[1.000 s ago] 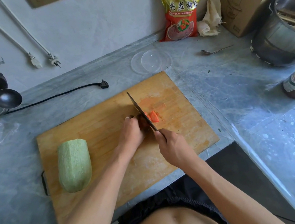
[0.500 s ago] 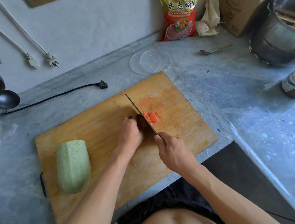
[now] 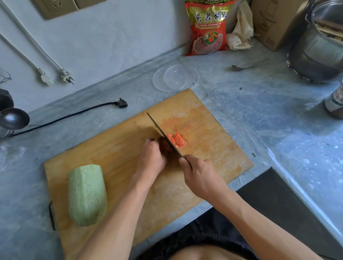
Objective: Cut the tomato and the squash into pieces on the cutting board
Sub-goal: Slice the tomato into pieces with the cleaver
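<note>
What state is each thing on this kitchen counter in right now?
Tomato: partly sliced, held by left hand.
Slices: lying right of blade.
Knife: gripped by right hand, blade at the tomato.
Squash: peeled, uncut, on its side.
Cutting board: wet with juice.
Black plug: unplugged.
Clear lid: flat on counter.

Soft, even daylight leaves faint shadows, mild glare on the right counter [image 3: 310, 156], and wide-angle bending at the edges.
</note>
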Action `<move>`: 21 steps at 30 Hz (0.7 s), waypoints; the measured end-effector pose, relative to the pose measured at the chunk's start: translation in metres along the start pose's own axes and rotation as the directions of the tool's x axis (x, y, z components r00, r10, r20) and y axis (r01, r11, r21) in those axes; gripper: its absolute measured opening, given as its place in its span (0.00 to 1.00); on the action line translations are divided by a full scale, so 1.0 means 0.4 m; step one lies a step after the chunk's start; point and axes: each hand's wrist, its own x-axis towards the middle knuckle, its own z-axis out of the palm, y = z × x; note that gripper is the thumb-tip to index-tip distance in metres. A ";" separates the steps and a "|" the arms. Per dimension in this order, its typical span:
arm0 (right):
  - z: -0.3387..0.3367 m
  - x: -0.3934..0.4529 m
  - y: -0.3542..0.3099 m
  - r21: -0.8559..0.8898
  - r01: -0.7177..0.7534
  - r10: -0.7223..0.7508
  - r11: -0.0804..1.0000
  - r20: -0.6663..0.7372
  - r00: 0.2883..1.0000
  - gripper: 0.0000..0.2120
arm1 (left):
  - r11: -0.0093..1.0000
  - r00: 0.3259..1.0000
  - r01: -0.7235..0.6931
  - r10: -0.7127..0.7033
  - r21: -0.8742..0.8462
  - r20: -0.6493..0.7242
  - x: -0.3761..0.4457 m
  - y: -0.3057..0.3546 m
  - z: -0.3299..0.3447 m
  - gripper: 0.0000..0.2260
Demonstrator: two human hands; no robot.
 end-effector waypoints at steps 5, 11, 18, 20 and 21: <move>-0.001 -0.020 0.012 -0.017 0.009 -0.009 1.000 0.005 1.000 0.17 | 1.000 1.000 0.008 -0.008 0.016 0.022 -0.004 0.000 -0.003 0.07; -0.037 0.034 -0.016 0.101 -0.085 0.080 0.991 0.056 0.995 0.18 | 0.999 0.999 0.036 -0.036 0.024 0.001 -0.011 0.010 -0.005 0.05; -0.076 0.048 0.001 0.315 -0.231 0.205 0.921 0.113 0.972 0.20 | 0.999 0.997 0.047 -0.048 0.021 0.062 -0.020 0.002 -0.011 0.10; -0.078 0.043 -0.005 0.252 -0.192 0.169 0.949 0.110 0.980 0.21 | 0.998 0.997 0.060 -0.060 0.012 0.054 -0.019 -0.003 -0.012 0.12; -0.079 0.039 -0.007 0.232 -0.173 0.152 0.957 0.108 0.982 0.21 | 0.998 0.996 0.068 -0.068 0.013 0.053 -0.019 -0.003 -0.014 0.13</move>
